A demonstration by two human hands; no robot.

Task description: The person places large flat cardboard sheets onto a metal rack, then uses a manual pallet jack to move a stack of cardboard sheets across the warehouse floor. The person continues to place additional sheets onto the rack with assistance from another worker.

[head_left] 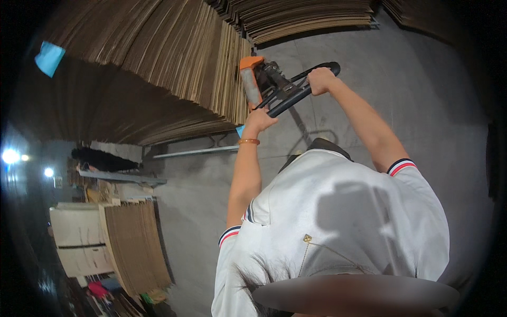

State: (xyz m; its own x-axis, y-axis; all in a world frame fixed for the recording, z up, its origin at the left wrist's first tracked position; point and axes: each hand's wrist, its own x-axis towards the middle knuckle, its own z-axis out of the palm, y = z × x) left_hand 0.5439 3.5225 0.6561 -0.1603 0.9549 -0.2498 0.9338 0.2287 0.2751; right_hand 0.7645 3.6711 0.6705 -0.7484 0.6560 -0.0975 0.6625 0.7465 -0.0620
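Both my arms reach forward to the black handle (291, 101) of an orange pallet jack (251, 79). My left hand (260, 121) is closed around the handle's near left end, and an orange bangle (249, 141) circles that wrist. Toward the other end, my right hand (320, 81) grips the bar with its fingers wrapped over it. Beyond the handle, the jack's orange and grey body stands close against a tall stack of brown cardboard sheets (174, 58). The jack's forks cannot be seen.
Another cardboard stack (311, 18) stands at the far side. Blue paper (50, 58) sticks to the big stack at the left. Lower left are a smaller cardboard stack (136, 245) and white wrapped stacks (82, 238). A person in dark clothes (105, 159) is farther left. Grey floor (422, 100) lies to my right.
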